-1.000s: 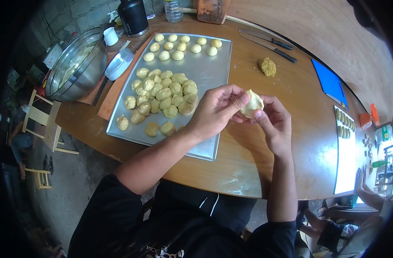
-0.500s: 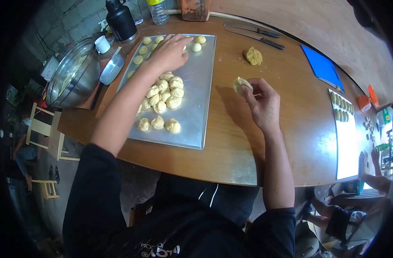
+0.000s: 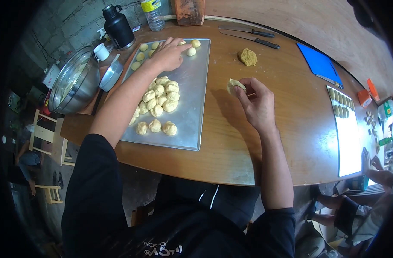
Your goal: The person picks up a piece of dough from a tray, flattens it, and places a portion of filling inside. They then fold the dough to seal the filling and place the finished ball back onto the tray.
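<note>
A metal tray (image 3: 190,103) bears a heap of pale dough balls (image 3: 160,95), with a short row of them at its near side. Small yellow balls (image 3: 195,44) lie along the tray's far end. My left hand (image 3: 168,55) reaches over that end, its fingertips among the yellow balls; whether it grips one is hidden. My right hand (image 3: 257,101) is raised above the wooden table to the right of the tray, pinching a flattened piece of dough (image 3: 234,86) between thumb and fingers. Beyond it lies a lump of yellow filling (image 3: 248,56).
Two knives (image 3: 267,43) and a blue board (image 3: 319,63) lie toward the back. At left are a steel bowl (image 3: 75,81), a white cup (image 3: 101,52) and a black flask (image 3: 118,30). A white tray (image 3: 347,146) with shaped pieces is at right, near another person's hands (image 3: 368,161).
The camera view has shifted slightly, moving the tray and table things a little left. My left hand stays over the tray's far end; my right hand still pinches the dough.
</note>
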The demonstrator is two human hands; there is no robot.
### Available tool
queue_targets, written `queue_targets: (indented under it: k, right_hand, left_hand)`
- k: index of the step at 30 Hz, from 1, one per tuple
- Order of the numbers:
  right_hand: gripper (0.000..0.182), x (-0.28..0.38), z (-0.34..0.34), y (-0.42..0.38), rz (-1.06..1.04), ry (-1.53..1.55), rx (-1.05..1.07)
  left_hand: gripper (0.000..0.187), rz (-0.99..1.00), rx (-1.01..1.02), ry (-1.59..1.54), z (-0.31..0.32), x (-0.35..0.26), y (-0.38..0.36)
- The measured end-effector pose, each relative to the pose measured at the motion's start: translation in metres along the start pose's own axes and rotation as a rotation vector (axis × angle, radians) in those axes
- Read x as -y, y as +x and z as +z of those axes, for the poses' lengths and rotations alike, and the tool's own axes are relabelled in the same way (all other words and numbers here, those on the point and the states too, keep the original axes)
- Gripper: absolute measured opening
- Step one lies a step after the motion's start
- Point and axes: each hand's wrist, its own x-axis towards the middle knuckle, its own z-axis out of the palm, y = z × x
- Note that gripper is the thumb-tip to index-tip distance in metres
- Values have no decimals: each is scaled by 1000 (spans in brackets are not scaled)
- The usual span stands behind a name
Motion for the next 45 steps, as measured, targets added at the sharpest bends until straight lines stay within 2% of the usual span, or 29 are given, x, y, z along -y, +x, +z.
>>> queue_targets:
  k: [3, 9, 12, 13, 16, 17, 20, 22, 24, 29, 35, 37, 45]
  right_hand:
    - [16, 0, 0, 1, 1, 11, 8]
    - [14, 0, 0, -1, -7, 0, 16]
    - [13, 1, 2, 1, -30, 10, -3]
    - [12, 1, 2, 1, -18, 24, -11]
    - [13, 3, 1, 1, -4, 35, -15]
    - [13, 2, 1, 1, 2, 34, -12]
    - [13, 3, 1, 0, 22, 32, -1]
    - [13, 3, 0, 0, 29, 28, 1]
    - [13, 3, 1, 0, 11, 5, 3]
    - [14, 1, 3, 0, 15, 15, 14]
    - [12, 0, 2, 1, 12, 0, 4]
    - [12, 0, 1, 2, 11, -3, -3]
    - [13, -2, 2, 1, 11, 18, 1]
  left_hand:
    - [64, 13, 43, 28, -3, -2, -3]
    - [64, 16, -15, -5, 4, 1, -3]
    - [67, -34, 27, -2, -10, -14, -11]
    - [66, -3, -46, -19, -2, -7, -12]
    - [68, -68, -52, -140, -4, 25, -3]
    - [62, -76, -117, -126, -10, 43, -5]
    - [58, -109, -160, -101, -20, 120, -7]
    - [58, -164, -91, -108, -14, 168, -6]
    - [56, -259, -91, -457, -2, 198, -9]
    - [61, -286, -65, -549, 4, 206, -19]
    - [56, -203, -90, -510, 15, 206, -15]
    - [56, -272, -30, -513, 14, 203, -14]
    - [56, -274, -79, -478, 10, 196, -14]
